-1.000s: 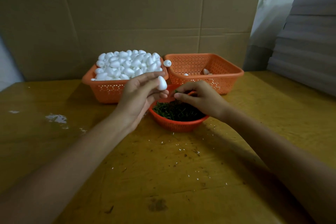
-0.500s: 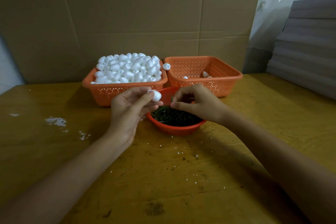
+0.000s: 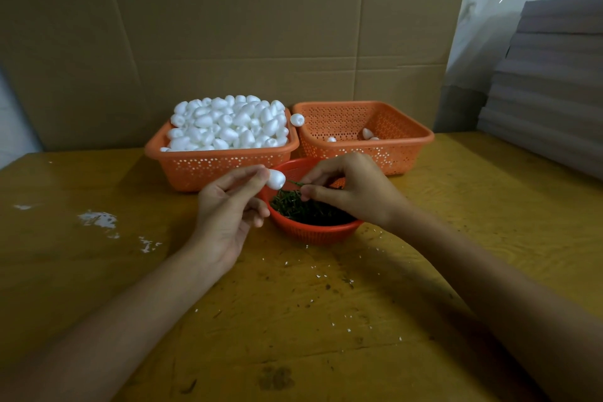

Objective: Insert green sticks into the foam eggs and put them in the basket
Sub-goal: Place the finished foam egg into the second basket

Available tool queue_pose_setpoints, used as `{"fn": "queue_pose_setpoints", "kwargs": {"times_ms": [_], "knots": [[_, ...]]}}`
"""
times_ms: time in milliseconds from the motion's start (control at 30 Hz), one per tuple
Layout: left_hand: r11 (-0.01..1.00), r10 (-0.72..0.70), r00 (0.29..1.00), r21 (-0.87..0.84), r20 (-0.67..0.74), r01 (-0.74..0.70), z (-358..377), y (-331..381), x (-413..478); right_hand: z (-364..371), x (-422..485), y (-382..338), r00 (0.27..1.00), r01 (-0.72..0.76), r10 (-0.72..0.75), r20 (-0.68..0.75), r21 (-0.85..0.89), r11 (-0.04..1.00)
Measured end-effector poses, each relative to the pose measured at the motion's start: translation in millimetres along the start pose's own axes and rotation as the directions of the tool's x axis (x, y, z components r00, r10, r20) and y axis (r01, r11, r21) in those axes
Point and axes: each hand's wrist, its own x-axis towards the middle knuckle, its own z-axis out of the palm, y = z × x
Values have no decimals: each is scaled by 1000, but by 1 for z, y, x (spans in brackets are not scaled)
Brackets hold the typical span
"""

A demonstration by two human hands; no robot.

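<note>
The left hand pinches a white foam egg over the round red basket of sticks, steadying it; the right hand pinches a thin green stick, its tip at the egg, apparently ready to push in.

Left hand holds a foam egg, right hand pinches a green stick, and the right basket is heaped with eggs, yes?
No. In the head view the right basket holds only a few eggs; the left basket is heaped. The rest holds: left hand on egg, right hand on stick.
</note>
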Motion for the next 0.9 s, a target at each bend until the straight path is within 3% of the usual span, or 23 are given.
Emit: {"fn": "queue_pose_setpoints", "kwargs": {"times_ms": [233,533,900], "knots": [[999,-5,1000,-33,-7,5,-2,-1,3,1,-1,-5,1000,23,-23,-3,-75,997],[993,79,994,82,78,-85,-3,-4,-1,5,-2,-13,999,25,-30,-35,-152,988],[980,114,988,153,105,-129,-4,-5,-2,10,-1,-16,996,-67,62,-62,-83,994]]}}
